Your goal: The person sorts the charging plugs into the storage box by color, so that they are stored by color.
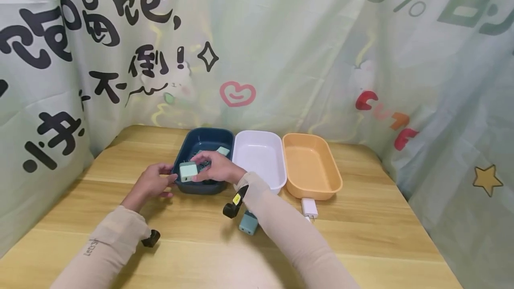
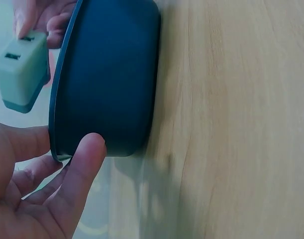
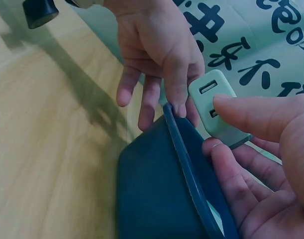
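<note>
My right hand (image 1: 218, 167) pinches a pale green charger plug (image 1: 188, 171) over the near left corner of the dark blue bin (image 1: 206, 187). In the right wrist view, two slots show on the face of the plug (image 3: 219, 107), and the thumb lies across one of them. My left hand (image 1: 154, 181) holds that bin's corner, with thumb and fingers on either side of the rim (image 2: 53, 119). Inside the bin lie several green and dark chargers, partly hidden behind my right hand; one light green charger (image 1: 222, 151) shows there.
Right of the dark blue bin stand a white bin (image 1: 259, 135) and an orange bin (image 1: 313, 188). A blue-green charger (image 1: 248, 223) lies on the wooden table (image 1: 192, 258) beside my right forearm. A white charger (image 1: 309, 208) lies before the orange bin, with another white piece partly behind the sleeve.
</note>
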Demonstrator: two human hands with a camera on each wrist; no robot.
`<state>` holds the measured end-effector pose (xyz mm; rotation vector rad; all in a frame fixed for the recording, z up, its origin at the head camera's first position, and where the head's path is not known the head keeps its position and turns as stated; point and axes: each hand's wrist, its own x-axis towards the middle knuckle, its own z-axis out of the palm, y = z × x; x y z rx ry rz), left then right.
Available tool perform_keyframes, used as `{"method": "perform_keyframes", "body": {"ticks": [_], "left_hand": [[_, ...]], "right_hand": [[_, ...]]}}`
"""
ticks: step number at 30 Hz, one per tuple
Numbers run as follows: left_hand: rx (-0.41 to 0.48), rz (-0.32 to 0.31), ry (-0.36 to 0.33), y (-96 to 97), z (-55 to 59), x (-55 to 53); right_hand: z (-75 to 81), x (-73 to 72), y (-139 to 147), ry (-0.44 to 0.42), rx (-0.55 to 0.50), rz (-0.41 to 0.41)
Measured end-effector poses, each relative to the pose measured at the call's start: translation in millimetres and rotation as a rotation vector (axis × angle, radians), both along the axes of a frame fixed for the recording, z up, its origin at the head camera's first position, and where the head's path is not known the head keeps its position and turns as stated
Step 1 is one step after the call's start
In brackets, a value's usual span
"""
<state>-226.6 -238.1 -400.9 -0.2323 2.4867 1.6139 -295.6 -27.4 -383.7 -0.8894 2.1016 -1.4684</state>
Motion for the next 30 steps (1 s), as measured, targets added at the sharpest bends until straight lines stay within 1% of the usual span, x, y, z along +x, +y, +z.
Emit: {"method": "perform_keyframes", "body": {"ticks": [3, 7, 12, 18, 25, 30], "left_hand": [[-0.01, 0.001, 0.0, 0.4, 0.5, -1.1], [-0.026, 0.006, -0.005, 1.8, 1.4, -2.1], [-0.032, 0.01, -0.016, 3.9, 2.0, -1.7], [-0.022, 0.007, -0.016, 3.9, 1.3, -0.8], [-0.032, 0.021, -0.028, 3.0, 0.4, -0.3], [-0.026, 0.028, -0.029, 2.9, 0.1, -0.6]], "right_hand": [[-0.3, -3.2, -1, 0.013, 0.012, -0.028], [-2.6, -8.0, -2, 0.052, 0.051, -0.084], [-5.9, -13.6, -5, 0.059, 0.078, -0.132], [-7.4, -16.4, -8, 0.056, 0.076, -0.152], [-5.2, -16.2, -11, 0.048, 0.075, -0.17], [-5.5, -16.7, -12, 0.043, 0.095, -0.185]]}}
